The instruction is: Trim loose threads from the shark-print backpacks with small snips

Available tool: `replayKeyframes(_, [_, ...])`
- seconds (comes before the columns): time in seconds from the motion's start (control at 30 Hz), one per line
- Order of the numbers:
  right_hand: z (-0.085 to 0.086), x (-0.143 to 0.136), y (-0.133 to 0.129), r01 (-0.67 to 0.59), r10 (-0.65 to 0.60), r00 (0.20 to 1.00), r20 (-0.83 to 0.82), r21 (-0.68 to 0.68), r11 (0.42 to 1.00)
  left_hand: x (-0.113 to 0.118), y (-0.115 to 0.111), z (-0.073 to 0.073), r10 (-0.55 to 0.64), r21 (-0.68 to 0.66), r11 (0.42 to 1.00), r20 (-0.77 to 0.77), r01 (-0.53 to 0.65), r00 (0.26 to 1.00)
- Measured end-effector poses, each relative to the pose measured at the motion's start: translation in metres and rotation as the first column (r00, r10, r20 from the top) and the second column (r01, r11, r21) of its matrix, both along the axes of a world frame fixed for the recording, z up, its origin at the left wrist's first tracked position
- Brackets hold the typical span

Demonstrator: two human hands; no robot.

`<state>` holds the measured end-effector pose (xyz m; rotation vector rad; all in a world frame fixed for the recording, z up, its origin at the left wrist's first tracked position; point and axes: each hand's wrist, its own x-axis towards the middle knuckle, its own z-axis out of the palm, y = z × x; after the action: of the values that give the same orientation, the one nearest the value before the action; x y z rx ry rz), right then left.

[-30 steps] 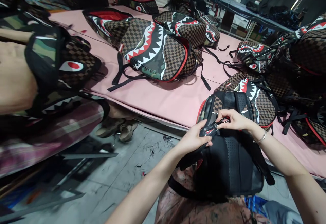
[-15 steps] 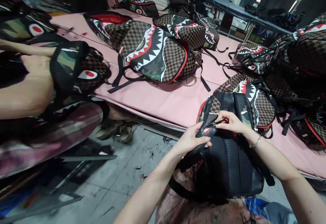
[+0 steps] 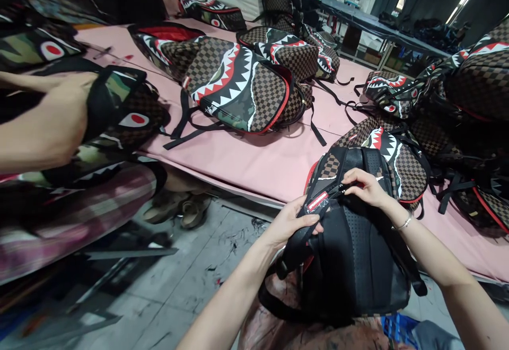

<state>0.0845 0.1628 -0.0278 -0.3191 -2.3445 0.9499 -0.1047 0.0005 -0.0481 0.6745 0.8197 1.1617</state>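
Observation:
A black backpack (image 3: 334,265) rests upright on my lap against the table edge, its padded back and straps facing me. My left hand (image 3: 298,220) is closed round one shoulder strap, thumb on top, just below a red label (image 3: 317,201) with white lettering. Clear plastic shows around the label. My right hand (image 3: 363,186) pinches a small dark piece at the strap's upper part, near a checkered panel; its exact shape is too small to tell.
Shark-mouth backpacks (image 3: 230,85) lie across the pink table (image 3: 254,162), with more piled at the right. At the left, another person's arm (image 3: 43,122) reaches to a camouflage backpack (image 3: 119,95). Sandals (image 3: 194,211) are on the floor under the table.
The red label on the strap now faces up and reads more plainly. My right hand has shifted slightly up. The other person's arm at the left has moved a little.

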Motion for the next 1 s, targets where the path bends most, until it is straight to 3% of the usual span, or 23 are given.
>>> replayKeyframes(0.17, [0.001,-0.008,0.001,-0.038,0.037,0.999,0.010,0.057,0.998,-0.001,0.000,0.001,0.007,0.018,1.000,0.008,-0.007,1.000])
replayKeyframes(0.4, [-0.006,-0.010,0.003,-0.029,0.029,1.000,-0.006,-0.059,0.998,-0.002,0.002,0.002,-0.018,0.026,1.000,0.007,0.018,1.000])
replayKeyframes(0.63, [-0.004,-0.012,0.002,-0.033,0.038,0.998,-0.045,0.098,0.995,-0.003,0.003,0.000,-0.026,0.042,0.999,-0.004,0.026,1.000])
replayKeyframes(1.0, [0.003,-0.022,-0.005,-0.111,0.109,0.994,0.023,0.134,0.985,-0.002,0.004,0.007,-0.047,0.001,0.999,-0.068,0.047,0.997])
